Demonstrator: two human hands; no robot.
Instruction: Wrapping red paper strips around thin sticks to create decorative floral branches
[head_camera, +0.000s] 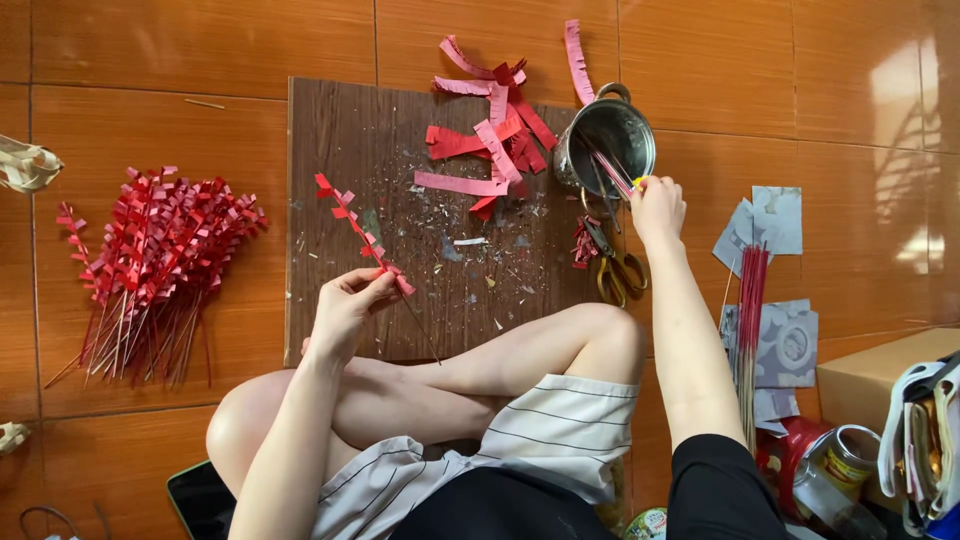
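Your left hand (345, 310) sits at the centre-left of the frame, fingers pinched around a thin stick (372, 255) that is already wrapped with fringed red paper along its upper length; the wrapped end slants up toward the upper left, over the dark wooden board (330, 150) lying on the floor. Your right hand (655, 205) is right of centre, at the rim of the small steel pot (605, 140), fingertips closed on a thin pink-striped strip or brush that dips into the pot (whether there is glue in there I cannot tell).

As I read it, you are mid-way through one stem: part of the wrapping is on, and you are fetching what the next stretch needs from the pot.

Loose fringed red paper strips (490, 130) lie at the top of the board, touching one another. A heap of finished red stems (160, 270) lies at the left of the frame, well apart from the board. Yellow-handled scissors (615, 270) rest just beside your right wrist, between the pot and your knee, and a bundle of bare red sticks (750, 310) lies at the right.

The next move seems to call for bringing the right hand across to the stick without dripping, keeping the left pinch steady so the wrap does not loosen.
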